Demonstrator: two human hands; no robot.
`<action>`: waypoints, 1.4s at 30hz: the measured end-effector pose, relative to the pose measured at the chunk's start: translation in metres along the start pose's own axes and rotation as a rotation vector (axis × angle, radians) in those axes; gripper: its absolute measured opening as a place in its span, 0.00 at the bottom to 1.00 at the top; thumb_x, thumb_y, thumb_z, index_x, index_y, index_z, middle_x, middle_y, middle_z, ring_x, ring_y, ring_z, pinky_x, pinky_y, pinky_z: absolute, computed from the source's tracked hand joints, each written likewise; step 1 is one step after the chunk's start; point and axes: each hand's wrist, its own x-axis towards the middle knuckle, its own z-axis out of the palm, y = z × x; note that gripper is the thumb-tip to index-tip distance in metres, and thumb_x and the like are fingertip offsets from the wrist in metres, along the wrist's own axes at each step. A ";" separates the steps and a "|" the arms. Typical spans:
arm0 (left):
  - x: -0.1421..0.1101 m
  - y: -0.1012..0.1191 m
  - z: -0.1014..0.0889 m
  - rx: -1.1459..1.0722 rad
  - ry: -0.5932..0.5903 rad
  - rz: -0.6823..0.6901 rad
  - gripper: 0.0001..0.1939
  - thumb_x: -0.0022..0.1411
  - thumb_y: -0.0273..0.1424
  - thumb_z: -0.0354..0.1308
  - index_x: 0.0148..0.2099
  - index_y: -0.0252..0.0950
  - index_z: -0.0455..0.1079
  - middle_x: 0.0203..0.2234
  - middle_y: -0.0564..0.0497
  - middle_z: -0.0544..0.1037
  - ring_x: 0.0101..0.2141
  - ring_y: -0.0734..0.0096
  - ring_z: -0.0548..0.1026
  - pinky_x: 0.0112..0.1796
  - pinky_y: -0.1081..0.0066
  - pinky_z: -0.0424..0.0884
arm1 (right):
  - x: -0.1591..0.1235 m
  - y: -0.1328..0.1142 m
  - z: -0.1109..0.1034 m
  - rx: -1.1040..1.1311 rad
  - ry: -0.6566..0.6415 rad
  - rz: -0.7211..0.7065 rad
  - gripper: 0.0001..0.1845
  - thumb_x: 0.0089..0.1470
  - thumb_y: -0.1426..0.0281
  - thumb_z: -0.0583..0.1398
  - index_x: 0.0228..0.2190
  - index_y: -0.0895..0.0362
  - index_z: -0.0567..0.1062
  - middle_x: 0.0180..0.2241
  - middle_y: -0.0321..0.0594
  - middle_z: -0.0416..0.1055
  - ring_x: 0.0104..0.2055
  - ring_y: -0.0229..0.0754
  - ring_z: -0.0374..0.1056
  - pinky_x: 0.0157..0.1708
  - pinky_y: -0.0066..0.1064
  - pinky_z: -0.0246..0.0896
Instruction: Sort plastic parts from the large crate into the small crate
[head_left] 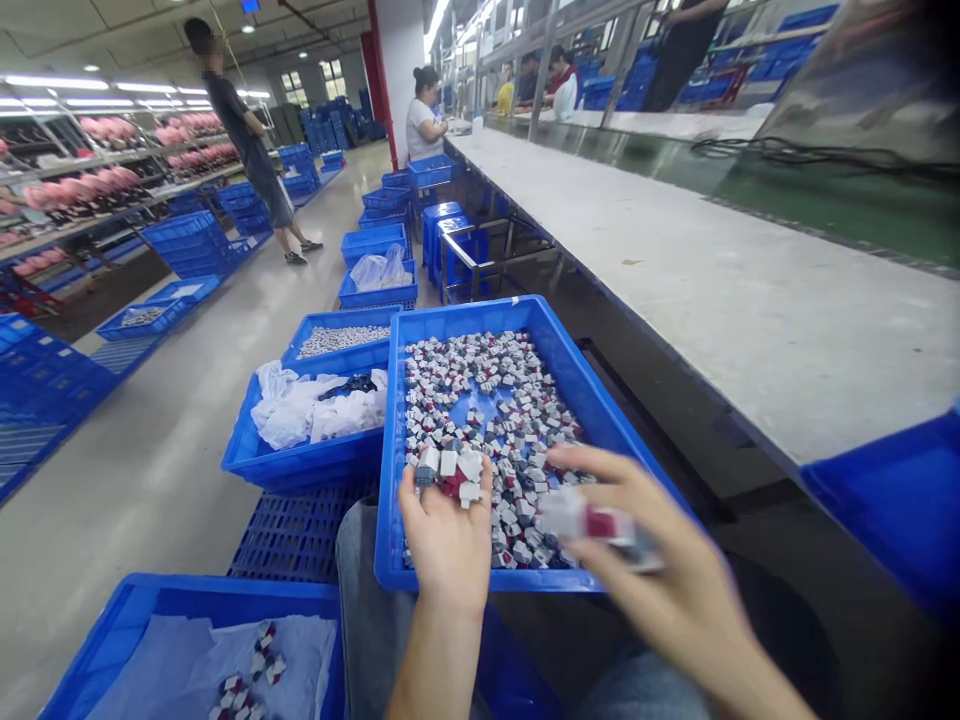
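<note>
My left hand [450, 540] is turned palm up, its fingers cupped around several small white, dark red and grey plastic pieces [450, 470]. To its right, my right hand [660, 560] is smeared by motion. Between its thumb and fingers sits a white, dark red and grey plastic piece [600, 522], blurred; whether it is one piece or more, I cannot tell. Both hands are over the near end of a large blue bin [388, 440]. A layer of loose plastic pieces [525, 400] of the same colours covers much of its bottom.
On the right runs a long white worktable [675, 250]. Left of the bin stand a blue crate with white wrapping [289, 415] and a crate of small light parts [341, 340]. A lined blue bin [142, 600] lies at lower left. One person [247, 130] stands in the aisle; another [424, 115] sits farther off.
</note>
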 end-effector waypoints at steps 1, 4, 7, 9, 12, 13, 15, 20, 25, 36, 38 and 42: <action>-0.003 0.000 0.002 0.030 -0.001 -0.022 0.18 0.61 0.40 0.41 0.36 0.41 0.70 0.34 0.51 0.76 0.36 0.70 0.74 0.41 0.65 0.70 | 0.001 -0.005 0.011 -0.031 -0.081 -0.052 0.07 0.49 0.67 0.60 0.34 0.52 0.71 0.47 0.41 0.65 0.49 0.47 0.62 0.47 0.39 0.60; -0.009 -0.001 0.008 0.079 0.057 -0.043 0.21 0.59 0.44 0.42 0.40 0.35 0.70 0.31 0.47 0.76 0.30 0.69 0.74 0.35 0.70 0.71 | 0.000 -0.012 0.040 -0.125 -0.188 -0.101 0.07 0.51 0.68 0.58 0.35 0.52 0.70 0.48 0.44 0.61 0.51 0.47 0.60 0.46 0.39 0.62; -0.013 -0.002 0.010 0.104 0.137 -0.004 0.23 0.58 0.45 0.43 0.45 0.35 0.69 0.35 0.47 0.76 0.32 0.69 0.75 0.35 0.73 0.71 | -0.008 -0.010 0.057 -0.135 -0.115 -0.052 0.06 0.52 0.68 0.57 0.35 0.53 0.69 0.45 0.46 0.61 0.48 0.45 0.61 0.42 0.36 0.64; -0.014 -0.002 0.010 0.101 0.148 0.023 0.23 0.58 0.45 0.45 0.47 0.38 0.68 0.38 0.49 0.76 0.35 0.70 0.75 0.36 0.74 0.70 | -0.012 -0.009 0.060 -0.155 -0.080 -0.039 0.06 0.52 0.68 0.57 0.35 0.54 0.69 0.44 0.46 0.62 0.46 0.45 0.62 0.41 0.36 0.64; -0.012 -0.003 0.009 0.078 0.116 0.031 0.22 0.57 0.45 0.47 0.48 0.39 0.68 0.41 0.49 0.75 0.37 0.70 0.74 0.37 0.75 0.70 | -0.011 -0.009 0.059 -0.225 -0.053 -0.094 0.07 0.51 0.69 0.57 0.35 0.54 0.69 0.44 0.46 0.64 0.47 0.47 0.61 0.42 0.39 0.62; -0.011 -0.003 0.008 0.066 0.093 0.019 0.22 0.57 0.45 0.47 0.47 0.39 0.68 0.41 0.49 0.75 0.38 0.69 0.74 0.38 0.74 0.70 | -0.009 -0.010 0.058 -0.237 -0.053 -0.115 0.06 0.50 0.69 0.58 0.34 0.54 0.69 0.43 0.45 0.65 0.46 0.47 0.61 0.42 0.39 0.62; -0.010 -0.003 0.007 0.021 0.050 -0.007 0.21 0.57 0.45 0.47 0.47 0.39 0.68 0.42 0.49 0.74 0.41 0.67 0.73 0.39 0.73 0.70 | -0.004 -0.012 0.056 -0.243 -0.055 -0.144 0.06 0.50 0.69 0.58 0.33 0.54 0.69 0.41 0.45 0.66 0.44 0.46 0.62 0.40 0.39 0.62; -0.008 -0.003 0.004 -0.138 -0.022 -0.105 0.17 0.59 0.42 0.46 0.41 0.40 0.71 0.40 0.49 0.75 0.46 0.65 0.71 0.45 0.68 0.68 | 0.001 -0.009 0.050 -0.260 -0.068 -0.270 0.05 0.49 0.70 0.59 0.32 0.54 0.69 0.39 0.43 0.67 0.42 0.45 0.61 0.38 0.37 0.60; -0.002 0.003 -0.001 -0.292 -0.062 -0.219 0.20 0.60 0.42 0.43 0.33 0.37 0.72 0.38 0.47 0.75 0.49 0.66 0.68 0.46 0.72 0.67 | -0.007 -0.006 0.047 -0.207 -0.214 -0.387 0.09 0.49 0.69 0.59 0.35 0.53 0.69 0.38 0.39 0.70 0.42 0.43 0.62 0.41 0.36 0.57; 0.001 0.008 -0.010 -0.200 -0.135 -0.107 0.17 0.58 0.42 0.46 0.38 0.39 0.72 0.42 0.48 0.74 0.51 0.66 0.65 0.50 0.70 0.63 | -0.017 -0.004 0.050 -0.135 -0.226 -0.406 0.09 0.50 0.69 0.58 0.37 0.53 0.69 0.40 0.40 0.70 0.46 0.43 0.62 0.43 0.36 0.59; 0.001 0.007 -0.012 -0.166 -0.153 -0.068 0.17 0.58 0.42 0.46 0.39 0.39 0.71 0.44 0.47 0.73 0.52 0.64 0.65 0.51 0.65 0.62 | -0.018 -0.003 0.049 -0.124 -0.228 -0.403 0.09 0.50 0.69 0.58 0.37 0.53 0.68 0.40 0.41 0.70 0.46 0.44 0.62 0.44 0.38 0.59; -0.001 0.005 -0.013 -0.119 -0.242 -0.024 0.17 0.56 0.43 0.47 0.39 0.41 0.71 0.46 0.47 0.72 0.52 0.60 0.64 0.52 0.58 0.61 | -0.019 -0.003 0.047 -0.083 -0.237 -0.393 0.10 0.49 0.70 0.58 0.37 0.53 0.68 0.40 0.42 0.69 0.45 0.44 0.63 0.44 0.39 0.59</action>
